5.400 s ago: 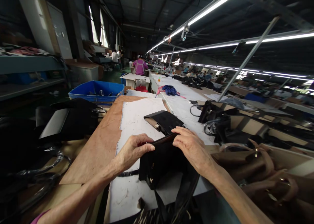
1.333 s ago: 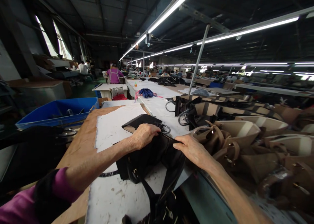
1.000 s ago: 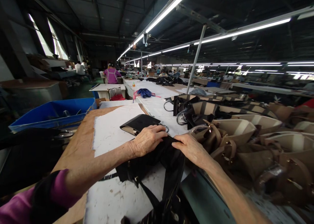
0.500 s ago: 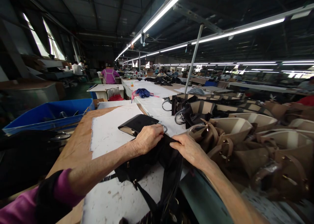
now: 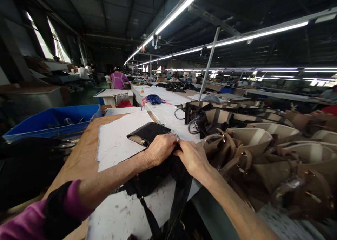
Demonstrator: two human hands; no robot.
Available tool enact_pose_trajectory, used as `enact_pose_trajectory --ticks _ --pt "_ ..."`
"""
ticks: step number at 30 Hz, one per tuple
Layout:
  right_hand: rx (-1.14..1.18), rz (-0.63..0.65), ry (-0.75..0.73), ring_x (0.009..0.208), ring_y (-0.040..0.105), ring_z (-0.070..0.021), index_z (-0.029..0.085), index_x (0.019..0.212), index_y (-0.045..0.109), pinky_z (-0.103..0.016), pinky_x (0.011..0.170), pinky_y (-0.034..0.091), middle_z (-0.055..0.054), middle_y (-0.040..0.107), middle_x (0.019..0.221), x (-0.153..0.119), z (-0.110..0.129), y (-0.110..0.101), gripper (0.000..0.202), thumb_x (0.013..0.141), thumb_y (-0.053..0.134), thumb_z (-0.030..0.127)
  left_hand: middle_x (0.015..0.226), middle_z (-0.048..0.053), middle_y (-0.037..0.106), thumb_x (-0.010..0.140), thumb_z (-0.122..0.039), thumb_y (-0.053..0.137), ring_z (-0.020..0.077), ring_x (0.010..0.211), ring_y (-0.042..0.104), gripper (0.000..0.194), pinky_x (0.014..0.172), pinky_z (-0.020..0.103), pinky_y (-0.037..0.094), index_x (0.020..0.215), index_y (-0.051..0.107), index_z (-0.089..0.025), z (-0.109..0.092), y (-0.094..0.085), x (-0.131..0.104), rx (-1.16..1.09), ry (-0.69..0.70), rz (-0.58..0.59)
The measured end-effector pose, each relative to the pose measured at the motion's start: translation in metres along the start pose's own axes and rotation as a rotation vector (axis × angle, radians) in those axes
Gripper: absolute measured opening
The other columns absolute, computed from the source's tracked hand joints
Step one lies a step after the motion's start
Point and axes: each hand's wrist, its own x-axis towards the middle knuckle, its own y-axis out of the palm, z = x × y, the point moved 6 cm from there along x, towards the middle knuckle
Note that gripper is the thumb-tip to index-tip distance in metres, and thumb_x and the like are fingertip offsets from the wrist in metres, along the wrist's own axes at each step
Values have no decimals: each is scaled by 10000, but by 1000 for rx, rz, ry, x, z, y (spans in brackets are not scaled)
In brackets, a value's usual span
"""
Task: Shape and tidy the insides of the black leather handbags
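Note:
A black handbag (image 5: pixel 147 182) lies on the white-covered table (image 5: pixel 123 212), its straps hanging toward the front edge. My left hand (image 5: pixel 162 148) is closed on the bag's upper edge, beside a black flap with a tan underside (image 5: pixel 147 133). Right against it, my right hand (image 5: pixel 191 155) pinches the same black edge, the fingertips of both hands nearly touching. My fingers hide the exact spot they grip. A small gold-coloured zip pull (image 5: pixel 137 177) shows on the bag below my left wrist.
Several brown bags (image 5: pixel 252 138) crowd the right side, with black-and-tan bags (image 5: pixel 218 119) behind them. A blue bin (image 5: pixel 55 117) stands at the left beside dark material. Farther along the table lies a blue bundle (image 5: pixel 154 99). A person in purple (image 5: pixel 118 79) sits beyond.
My right hand has moved left along the black edge, up against my left hand. The left hand stays almost where it was. The hanging strap has shifted slightly left.

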Motion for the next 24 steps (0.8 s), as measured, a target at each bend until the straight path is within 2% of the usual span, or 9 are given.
enact_pose_trajectory --ticks 3,5,7,11,16,20,22,24 --pt "-14 -8 -19 791 590 -211 219 889 598 -275 587 287 -62 643 829 4 6 3 159 811 485 299 878 12 554 757 -97 468 132 793 536 130 705 221 424 862 501 -167 4 -11 -7 -42 9 8" --pt "19 -10 -43 774 583 -196 213 806 602 -265 583 283 -46 637 775 5 6 2 134 806 495 292 1012 33 539 726 -127 529 153 874 533 292 745 241 429 1005 458 -174 12 -19 -14 -33 -18 18" --pt "64 3 -70 735 567 -173 204 720 588 -251 573 276 -23 616 706 6 4 0 134 795 513 286 1056 38 537 703 -153 571 176 910 533 400 750 263 431 1075 428 -185 23 -23 -22 9 -74 46" --pt "152 55 -106 612 505 -117 183 624 541 -226 545 264 12 549 597 9 4 -2 188 791 517 266 916 2 594 729 -159 549 171 846 559 269 710 255 425 990 498 -203 41 -23 -30 17 -146 80" --pt "160 10 -133 564 447 -102 175 588 507 -226 537 247 24 504 555 10 6 -4 221 793 509 258 923 4 599 766 -139 503 147 843 561 193 720 223 420 945 543 -197 41 -23 -28 -67 -61 -1" --pt "127 19 -130 578 465 -109 178 603 525 -231 543 255 15 523 573 11 7 -1 226 807 493 270 804 -2 620 785 -170 495 162 757 584 183 678 244 434 954 555 -209 47 -19 -28 1 -133 42" --pt "85 23 -121 604 500 -125 184 636 548 -241 542 255 3 554 603 13 8 0 217 818 479 280 828 5 628 796 -174 484 173 783 593 223 704 262 446 1009 539 -212 47 -17 -28 20 -141 65" --pt "21 24 -105 648 544 -153 190 691 573 -255 540 252 -16 592 653 15 10 1 195 825 474 291 942 19 617 792 -153 478 172 850 587 284 751 267 452 1070 498 -207 43 -18 -27 6 -121 45"
